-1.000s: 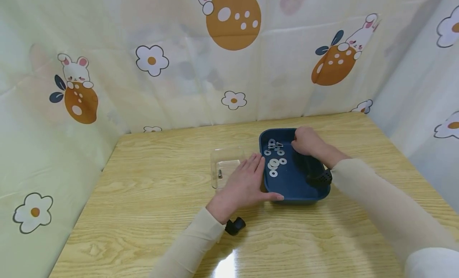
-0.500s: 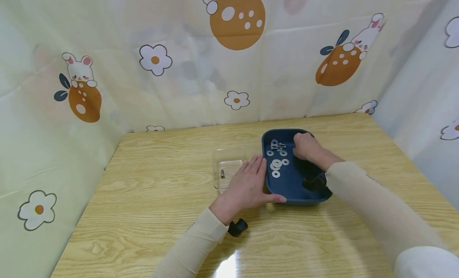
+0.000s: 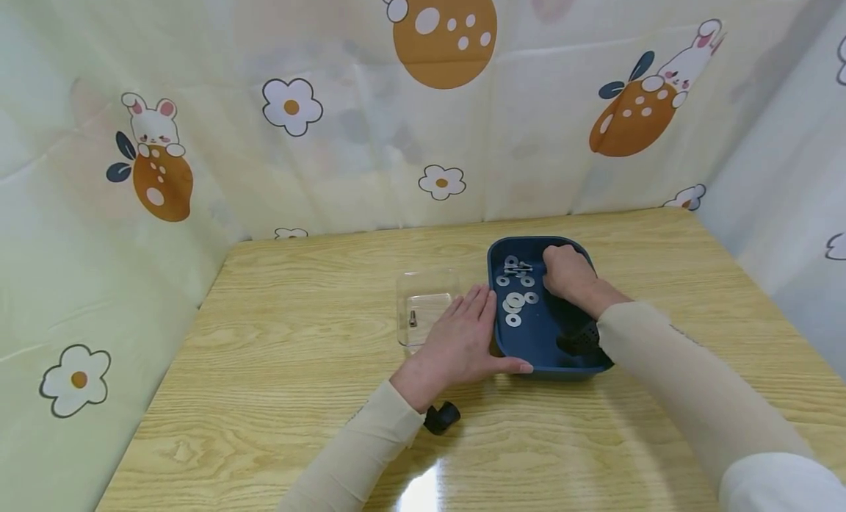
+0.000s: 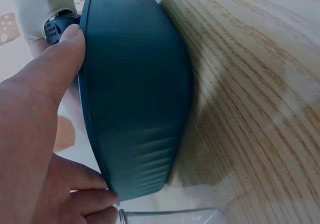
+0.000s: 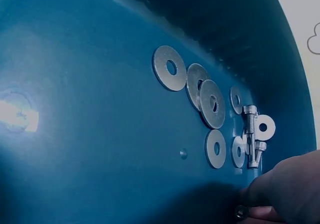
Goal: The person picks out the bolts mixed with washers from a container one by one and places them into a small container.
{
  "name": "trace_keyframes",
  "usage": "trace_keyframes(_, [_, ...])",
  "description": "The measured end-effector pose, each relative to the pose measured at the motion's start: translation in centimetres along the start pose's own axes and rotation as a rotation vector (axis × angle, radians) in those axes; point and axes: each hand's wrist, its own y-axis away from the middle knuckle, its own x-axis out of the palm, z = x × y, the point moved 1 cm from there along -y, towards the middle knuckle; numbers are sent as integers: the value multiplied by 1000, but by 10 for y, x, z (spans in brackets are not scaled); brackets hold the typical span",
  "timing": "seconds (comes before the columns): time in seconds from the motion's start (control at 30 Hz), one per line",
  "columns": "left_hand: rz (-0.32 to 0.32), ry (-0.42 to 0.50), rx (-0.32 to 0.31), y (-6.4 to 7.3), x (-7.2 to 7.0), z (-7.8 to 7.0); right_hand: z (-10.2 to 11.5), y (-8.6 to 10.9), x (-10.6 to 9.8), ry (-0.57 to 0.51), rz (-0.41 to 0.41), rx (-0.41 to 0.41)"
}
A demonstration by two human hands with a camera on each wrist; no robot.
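Note:
In the head view a deep blue tray (image 3: 538, 350) stands right of centre. Along its left side lie several flat washers (image 5: 212, 104) and a small heap of socket-head screws (image 5: 251, 129). My right hand (image 3: 570, 271) is inside the tray near its far right corner. The right wrist view shows a screw (image 5: 241, 213) pinched in those fingers, with only its head showing. Against the tray's near left corner rests my left hand (image 3: 459, 343), its fingers laid along the left rim and its thumb on the near rim.
Left of the tray is a small clear plastic box (image 3: 399, 306) with one screw (image 3: 413, 319) in it, partly covered by my left hand. Black wrist gear (image 3: 443, 418) sits under the left wrist. A patterned curtain (image 3: 357, 159) hangs behind the wooden table (image 3: 297, 336).
My right hand has drawn slightly nearer and leftward within the tray. My left hand stays at the same corner. The whole head view has shifted a little.

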Motion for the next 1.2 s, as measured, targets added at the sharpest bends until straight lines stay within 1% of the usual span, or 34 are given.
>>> trace_keyframes(0.2, [-5, 3, 1, 0, 0, 0, -1, -1, 3, -21, -10, 11])
trace_keyframes(0.37, [-7, 1, 4, 1, -1, 0, -4, -3, 4, -77, -8, 10])
trace_keyframes(0.63, [-9, -5, 2, 0, -1, -1, -5, -5, -1, -111, -10, -21])
trace_keyframes(0.73, [-7, 1, 0, 1, -1, 0, -5, -5, -2, -151, -14, -22])
trace_keyframes(0.97, [5, 2, -11, 2, -3, -1, -6, -5, -3, -246, 4, 6])
trace_keyframes(1.2, [10, -8, -11, 1, -4, -2, -7, -5, -3, -264, -20, 27])
